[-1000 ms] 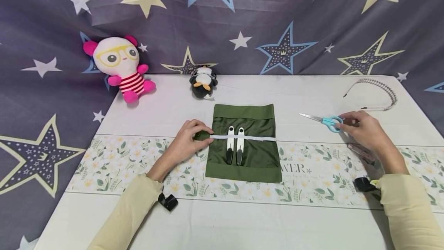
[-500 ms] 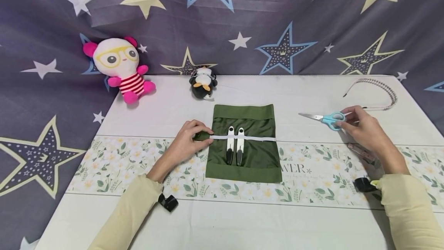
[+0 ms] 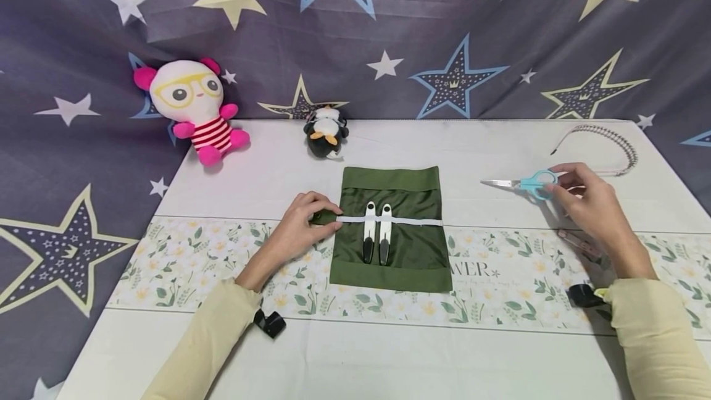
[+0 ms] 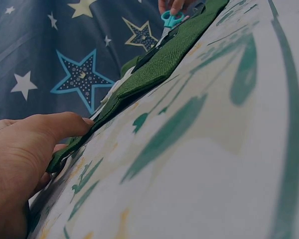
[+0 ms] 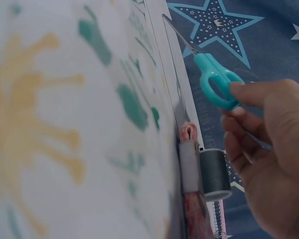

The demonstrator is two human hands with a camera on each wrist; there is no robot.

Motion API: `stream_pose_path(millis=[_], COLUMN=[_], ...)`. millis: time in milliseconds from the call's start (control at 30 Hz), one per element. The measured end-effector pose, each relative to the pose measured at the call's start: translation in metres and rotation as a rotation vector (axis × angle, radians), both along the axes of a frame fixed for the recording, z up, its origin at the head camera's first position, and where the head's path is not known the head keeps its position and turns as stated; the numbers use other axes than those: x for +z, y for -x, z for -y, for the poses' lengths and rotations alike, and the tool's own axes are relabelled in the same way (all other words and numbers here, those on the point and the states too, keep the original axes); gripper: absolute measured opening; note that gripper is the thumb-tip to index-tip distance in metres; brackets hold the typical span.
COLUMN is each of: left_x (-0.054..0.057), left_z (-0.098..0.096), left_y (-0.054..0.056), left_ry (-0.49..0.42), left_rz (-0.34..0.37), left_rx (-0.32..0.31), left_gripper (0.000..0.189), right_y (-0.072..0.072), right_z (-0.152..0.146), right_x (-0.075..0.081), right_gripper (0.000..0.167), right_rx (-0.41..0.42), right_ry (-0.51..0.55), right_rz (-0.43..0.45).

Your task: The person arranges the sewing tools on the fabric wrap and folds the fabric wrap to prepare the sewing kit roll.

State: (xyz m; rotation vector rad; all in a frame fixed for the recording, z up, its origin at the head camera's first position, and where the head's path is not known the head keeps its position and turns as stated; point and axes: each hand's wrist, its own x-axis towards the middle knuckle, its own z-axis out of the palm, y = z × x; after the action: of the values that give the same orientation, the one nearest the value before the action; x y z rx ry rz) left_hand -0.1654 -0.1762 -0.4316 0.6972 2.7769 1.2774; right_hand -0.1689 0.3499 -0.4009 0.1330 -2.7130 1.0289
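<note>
A green fabric organizer (image 3: 389, 279) lies flat at the middle of the table, a white elastic band (image 3: 424, 222) across it. Two slim white-and-black tools (image 3: 369, 227) sit side by side under the band. My left hand (image 3: 302, 224) pinches the organizer's left edge at the end of the band; in the left wrist view, thumb and fingers lie around the green cloth (image 4: 154, 69). My right hand (image 3: 591, 202) pinches a pair of scissors (image 3: 536, 184) by the blue handle loops, blades pointing left. The right wrist view shows the scissors (image 5: 217, 82) raised above the tabletop.
Under my right hand lies a pinkish item (image 3: 580, 242), near a dark cylinder like a thread spool (image 5: 215, 174). A beaded headband (image 3: 619, 141) is at the back right. A plush panda (image 3: 191, 110) and a small plush penguin (image 3: 326, 133) stand along the back.
My right hand has risen slightly and drawn the scissors a little to the right, turning their handles upward. The left hand and the organizer have stayed in place.
</note>
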Motion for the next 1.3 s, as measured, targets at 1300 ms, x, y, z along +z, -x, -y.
stream_pose_path(millis=[1300], left_x=[0.001], left_z=[0.000], left_y=[0.000], left_ry=[0.001], left_rz=[0.016], left_rx=[0.005], left_gripper=[0.020], right_y=[0.025], right_z=[0.050], right_x=[-0.004], right_gripper=[0.028], right_rx=[0.105], right_ry=[0.538], right_rz=[-0.144])
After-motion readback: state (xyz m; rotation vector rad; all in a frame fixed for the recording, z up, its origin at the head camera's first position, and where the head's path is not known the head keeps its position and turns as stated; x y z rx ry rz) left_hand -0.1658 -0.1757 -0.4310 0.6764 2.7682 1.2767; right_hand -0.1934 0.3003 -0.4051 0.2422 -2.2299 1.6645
